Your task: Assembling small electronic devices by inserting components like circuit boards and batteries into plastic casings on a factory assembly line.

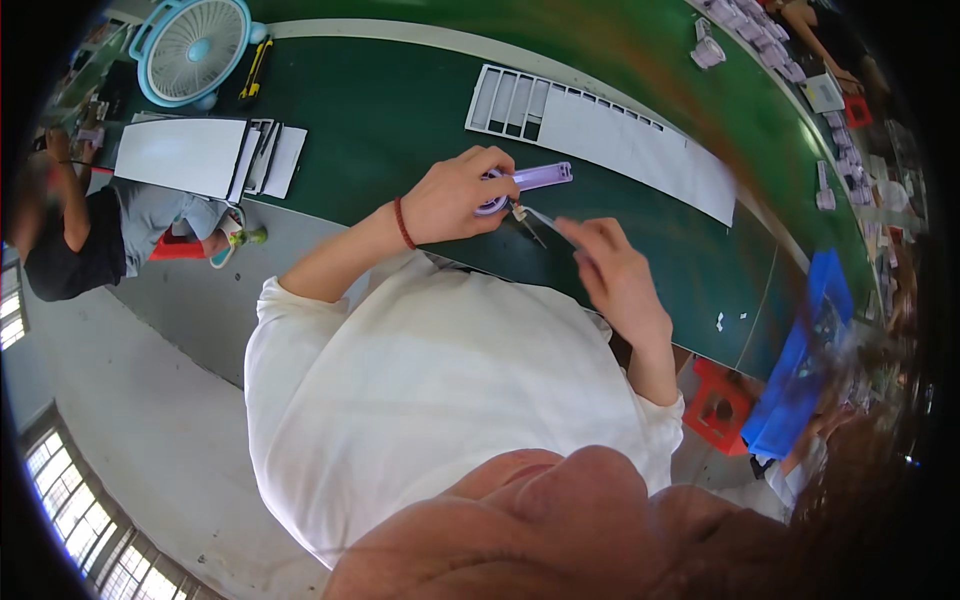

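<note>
My left hand [465,195] is closed round the round end of a light purple plastic housing [545,176], held above the green table. The housing's long trough-shaped handle points to the right. Just below it, beside my left fingertips, is a small metal-coloured part [519,212] with thin dark leads [535,236] hanging down. My right hand [620,275], slightly blurred, has its fingers pinched on a thin pale tool [542,218]. The tool's tip reaches the small part; its exact kind is too blurred to tell.
A white slotted tray [640,150] lies beyond my hands. At left are stacked white panels [180,155], a blue fan [195,50] and a yellow cutter [256,70]. A blue bin [790,370] and red stool [715,405] stand right. Purple parts [708,50] line the green belt; a co-worker [90,225] sits left.
</note>
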Motion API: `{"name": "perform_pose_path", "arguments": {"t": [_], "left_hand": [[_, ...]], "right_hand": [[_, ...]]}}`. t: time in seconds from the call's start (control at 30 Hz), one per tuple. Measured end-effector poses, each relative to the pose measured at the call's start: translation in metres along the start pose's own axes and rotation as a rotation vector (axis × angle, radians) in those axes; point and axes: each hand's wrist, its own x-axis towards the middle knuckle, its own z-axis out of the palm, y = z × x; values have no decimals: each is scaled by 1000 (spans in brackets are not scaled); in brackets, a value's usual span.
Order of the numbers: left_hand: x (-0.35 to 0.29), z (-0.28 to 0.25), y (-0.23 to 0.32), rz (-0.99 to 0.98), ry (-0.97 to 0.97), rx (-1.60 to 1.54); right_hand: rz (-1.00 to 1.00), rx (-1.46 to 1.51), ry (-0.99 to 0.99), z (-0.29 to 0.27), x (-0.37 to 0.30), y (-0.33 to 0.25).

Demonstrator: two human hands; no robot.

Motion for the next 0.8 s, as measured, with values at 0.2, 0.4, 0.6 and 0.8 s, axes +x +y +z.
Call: {"name": "perform_pose_path", "arguments": {"t": [0.2,0.4,0.6,0.8], "left_hand": [[2,3,6,141,3,207],[3,13,5,165,24,128],[11,9,2,392,-183,258],[8,21,6,231,-95,159]], "right_hand": [[164,297,40,-9,35,47],[199,463,-79,9,66,69],[193,462,-65,15,64,74],[20,353,40,14,34,52]]}}
